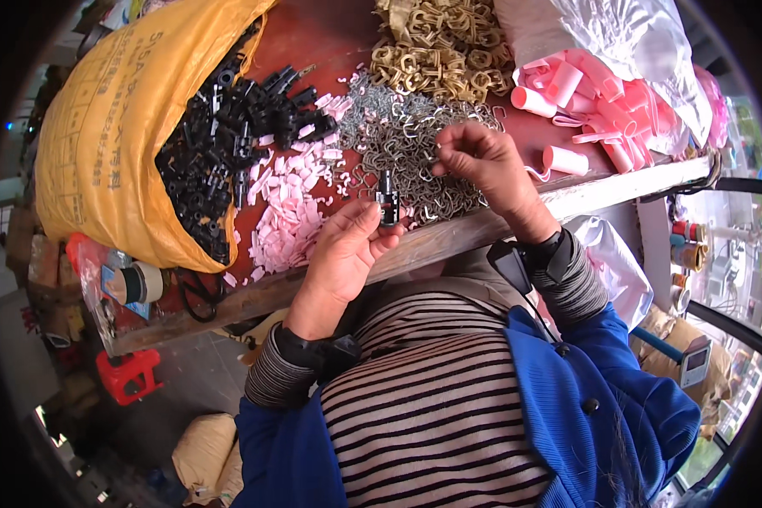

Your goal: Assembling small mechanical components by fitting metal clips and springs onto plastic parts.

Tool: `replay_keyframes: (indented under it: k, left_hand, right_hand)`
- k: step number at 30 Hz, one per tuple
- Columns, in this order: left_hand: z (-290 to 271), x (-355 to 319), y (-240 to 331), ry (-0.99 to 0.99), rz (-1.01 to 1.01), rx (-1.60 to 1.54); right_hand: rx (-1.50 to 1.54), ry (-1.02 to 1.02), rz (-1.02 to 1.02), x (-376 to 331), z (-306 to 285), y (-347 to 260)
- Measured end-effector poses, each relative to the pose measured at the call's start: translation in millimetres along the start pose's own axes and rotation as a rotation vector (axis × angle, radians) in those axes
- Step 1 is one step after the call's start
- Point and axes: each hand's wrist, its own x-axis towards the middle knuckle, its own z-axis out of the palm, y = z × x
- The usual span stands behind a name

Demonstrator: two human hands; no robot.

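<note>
Between the thumb and fingers of my left hand (345, 245) stands a small black plastic part (388, 206), held upright at the table's front edge. My right hand (487, 169) is raised a little to the right of it, thumb and forefinger pinched together. A tiny pale thing seems to show at that pinch, too small to name. Under and between the hands lies a pile of small bent metal hooks (406, 144). Left of it spreads a heap of small pink plastic pieces (286, 212). More black plastic parts (220, 144) spill from a yellow sack (102, 144).
Tan ring-shaped parts (440, 46) are heaped at the back. Pink plastic tubes with straps (597, 102) come out of a clear bag (643, 51) at the right. A tape roll (140, 283) sits at the table's left corner. A red stool (129, 375) stands on the floor.
</note>
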Motion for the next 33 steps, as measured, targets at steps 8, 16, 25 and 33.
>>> replay_keyframes:
  k: [8, 16, 25, 33]
  left_hand:
    - [3.6, -3.4, 2.7, -0.02, 0.053, -0.014]
    - [-6.3, -12.0, 2.3, -0.084, 0.107, -0.039]
    - [-15.3, -21.5, 2.1, -0.09, 0.143, -0.067]
    - [-4.5, -21.0, 1.2, -0.066, 0.103, -0.078]
  right_hand:
    - [-0.038, -0.031, -0.009, -5.8, 11.2, -1.3]
    - [-1.142, 0.148, -0.515, -6.5, 11.9, 3.3]
    - [-1.024, 0.107, -0.429, -2.9, 4.2, -1.3]
    - [0.044, -0.147, 0.001, -20.1, 24.7, -12.2]
